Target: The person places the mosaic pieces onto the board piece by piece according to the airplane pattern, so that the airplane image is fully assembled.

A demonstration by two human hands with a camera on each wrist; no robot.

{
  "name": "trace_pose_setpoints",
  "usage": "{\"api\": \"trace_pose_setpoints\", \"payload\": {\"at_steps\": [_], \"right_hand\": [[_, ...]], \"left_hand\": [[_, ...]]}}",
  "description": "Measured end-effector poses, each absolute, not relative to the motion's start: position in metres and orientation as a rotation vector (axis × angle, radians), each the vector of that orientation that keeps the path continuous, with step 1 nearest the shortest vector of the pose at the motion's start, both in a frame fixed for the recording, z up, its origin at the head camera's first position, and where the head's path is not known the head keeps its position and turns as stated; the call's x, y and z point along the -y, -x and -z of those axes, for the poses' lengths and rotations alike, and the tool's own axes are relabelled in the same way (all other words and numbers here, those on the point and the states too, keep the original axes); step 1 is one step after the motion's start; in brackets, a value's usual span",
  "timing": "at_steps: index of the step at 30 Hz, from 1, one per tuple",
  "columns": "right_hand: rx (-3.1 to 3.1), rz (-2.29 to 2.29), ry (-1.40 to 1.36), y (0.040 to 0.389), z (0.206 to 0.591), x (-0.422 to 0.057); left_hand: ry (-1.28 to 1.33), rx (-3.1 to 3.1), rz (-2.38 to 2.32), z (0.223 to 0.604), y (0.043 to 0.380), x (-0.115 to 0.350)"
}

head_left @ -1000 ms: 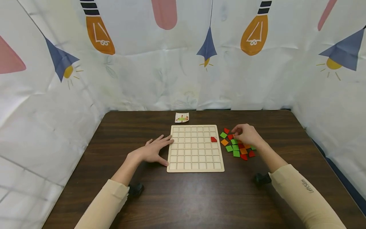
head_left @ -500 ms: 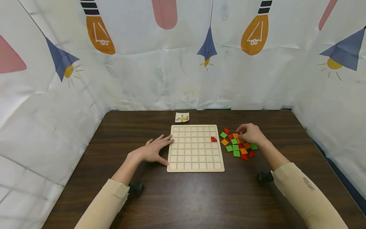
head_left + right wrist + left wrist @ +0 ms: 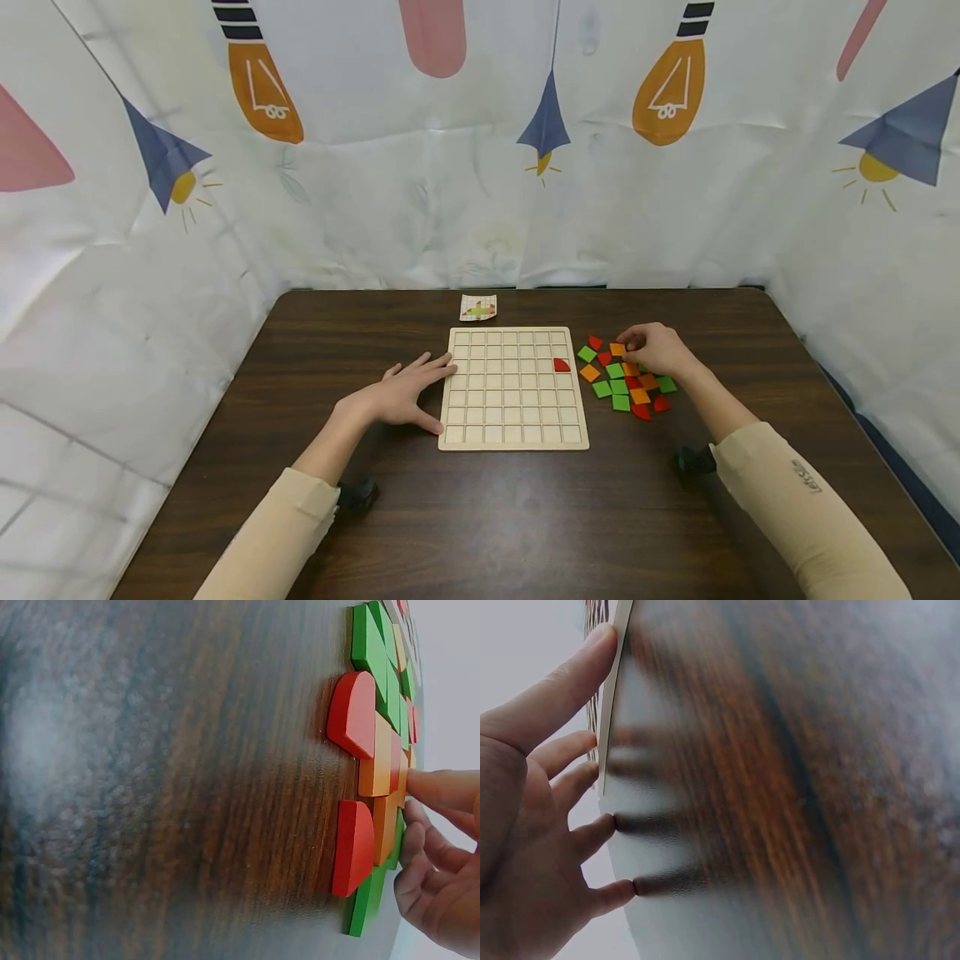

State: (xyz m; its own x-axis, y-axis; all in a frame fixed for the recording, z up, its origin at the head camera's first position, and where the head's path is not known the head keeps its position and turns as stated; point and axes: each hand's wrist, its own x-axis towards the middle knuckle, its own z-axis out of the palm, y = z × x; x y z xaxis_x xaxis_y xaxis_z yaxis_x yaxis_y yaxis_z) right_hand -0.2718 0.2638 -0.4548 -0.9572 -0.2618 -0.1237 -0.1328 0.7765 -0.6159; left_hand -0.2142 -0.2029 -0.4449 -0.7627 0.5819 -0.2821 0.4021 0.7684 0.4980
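Bracing the board (image 3: 512, 389) with the straight-fingered left hand (image 3: 397, 400) should help; lift coloured pieces (image 3: 618, 387) near the right hand (image 3: 656, 350) singly, its grasp impossible to tell.

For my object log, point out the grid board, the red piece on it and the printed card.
Grid board (image 3: 512, 398): head view, bare cell near its middle.
Red piece (image 3: 561, 365): head view, middle of its top face.
Printed card (image 3: 477, 309): head view, the printed pattern at its middle.
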Motion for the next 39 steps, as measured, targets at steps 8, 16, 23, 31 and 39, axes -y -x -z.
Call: {"api": "trace_pose_setpoints", "payload": {"at_steps": [8, 16, 23, 31, 39], "right_hand": [[-2.768, 0.933, 0.303, 0.2735, 0.4542, -0.2626], [-2.776, 0.908, 0.31, 0.2764, 0.4571, -0.2619], [-2.789, 0.893, 0.281, 0.2767, 0.457, -0.2643], [-2.799, 0.885, 0.353, 0.2776, 0.4611, -0.2647], [-2.817, 0.908, 0.365, 0.2746, 0.4579, -0.2636]], "left_hand": [[-0.741, -2.535, -0.571, 0.4456, 0.2138, 0.2025], [-0.748, -2.537, -0.564, 0.4446, 0.2139, 0.2027], [-0.75, -2.535, -0.545, 0.4463, 0.2137, 0.2028], [-0.742, -2.54, -0.553, 0.4452, 0.2122, 0.2043], [-0.749, -2.537, -0.549, 0.4462, 0.2127, 0.2037]]}}
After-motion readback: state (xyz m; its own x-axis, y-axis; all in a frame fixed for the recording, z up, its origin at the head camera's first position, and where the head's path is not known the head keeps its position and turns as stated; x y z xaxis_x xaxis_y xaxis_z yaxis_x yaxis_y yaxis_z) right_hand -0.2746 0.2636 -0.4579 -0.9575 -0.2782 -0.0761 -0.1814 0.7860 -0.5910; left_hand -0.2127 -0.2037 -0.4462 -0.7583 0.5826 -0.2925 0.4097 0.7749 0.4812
